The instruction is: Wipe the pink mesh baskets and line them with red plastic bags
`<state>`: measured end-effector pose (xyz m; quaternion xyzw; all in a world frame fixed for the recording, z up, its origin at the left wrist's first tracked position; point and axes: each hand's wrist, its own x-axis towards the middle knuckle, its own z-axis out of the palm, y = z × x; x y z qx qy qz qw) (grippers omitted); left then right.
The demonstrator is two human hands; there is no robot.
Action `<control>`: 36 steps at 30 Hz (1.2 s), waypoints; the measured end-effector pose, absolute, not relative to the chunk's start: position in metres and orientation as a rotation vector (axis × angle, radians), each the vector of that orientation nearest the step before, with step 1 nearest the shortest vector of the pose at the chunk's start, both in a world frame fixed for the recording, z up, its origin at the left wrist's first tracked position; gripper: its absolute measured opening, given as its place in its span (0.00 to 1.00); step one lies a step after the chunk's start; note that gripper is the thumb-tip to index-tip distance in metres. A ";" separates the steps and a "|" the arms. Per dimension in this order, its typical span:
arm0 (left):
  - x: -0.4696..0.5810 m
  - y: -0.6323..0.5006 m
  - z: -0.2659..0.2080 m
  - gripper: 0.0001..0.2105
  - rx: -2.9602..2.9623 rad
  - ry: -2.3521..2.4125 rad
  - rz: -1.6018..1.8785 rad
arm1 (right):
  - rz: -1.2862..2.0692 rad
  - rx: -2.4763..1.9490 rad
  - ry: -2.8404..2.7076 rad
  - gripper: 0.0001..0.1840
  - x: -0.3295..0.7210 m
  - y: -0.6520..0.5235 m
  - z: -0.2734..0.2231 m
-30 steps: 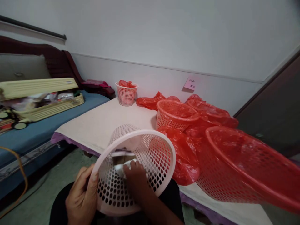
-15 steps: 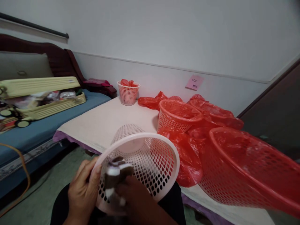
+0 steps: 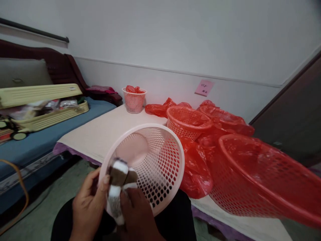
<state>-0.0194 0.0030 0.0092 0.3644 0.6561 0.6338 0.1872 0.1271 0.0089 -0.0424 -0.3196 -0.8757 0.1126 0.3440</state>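
A pale pink plastic wastebasket [image 3: 164,154] full of round holes is tipped over my lap, its mouth towards me. My left hand [image 3: 87,204] grips the rim on the left, thumb inside and fingers outside. Inside the mouth, close to that rim, my right hand [image 3: 137,211] is closed on a brown-and-white striped cloth [image 3: 119,177]. The cloth looks bunched, and its kind is hard to make out. It lies near or against the inner wall, beside my left thumb. The right fingertips are partly hidden by the cloth.
Baskets lined with red plastic bags, a near one [image 3: 250,180] and a middle one [image 3: 188,120], stand at right on the white-covered table [image 3: 100,130]. A small pink basket [image 3: 134,100] is at the back. Left, an open yellow suitcase [image 3: 55,117] lies on a blue bed.
The wastebasket has tilted so that its mouth and bottom face me more. My right hand with the striped cloth has shifted slightly left. My left hand keeps its grip on the rim.
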 end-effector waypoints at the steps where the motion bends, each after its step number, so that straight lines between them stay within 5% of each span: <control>1: -0.017 -0.001 0.005 0.23 0.987 1.857 1.770 | 0.412 -0.854 -2.227 0.33 0.123 0.008 -0.035; 5: -0.019 -0.008 -0.010 0.18 0.977 1.954 1.853 | 0.640 -0.874 -2.229 0.34 0.114 0.008 -0.035; 15: -0.029 -0.002 -0.022 0.11 1.357 1.930 1.867 | 0.067 -1.437 -2.673 0.10 0.129 0.088 -0.072; 23: -0.033 -0.003 -0.024 0.10 1.939 1.966 1.780 | 0.172 -1.478 -2.661 0.12 0.130 0.118 -0.076; 28: -0.047 0.007 -0.003 0.12 1.688 2.037 1.781 | 0.423 -1.006 -2.738 0.07 0.153 0.050 -0.053; 36: -0.046 0.031 0.029 0.21 1.167 1.908 1.775 | -0.246 -0.864 -2.394 0.16 0.166 -0.003 -0.078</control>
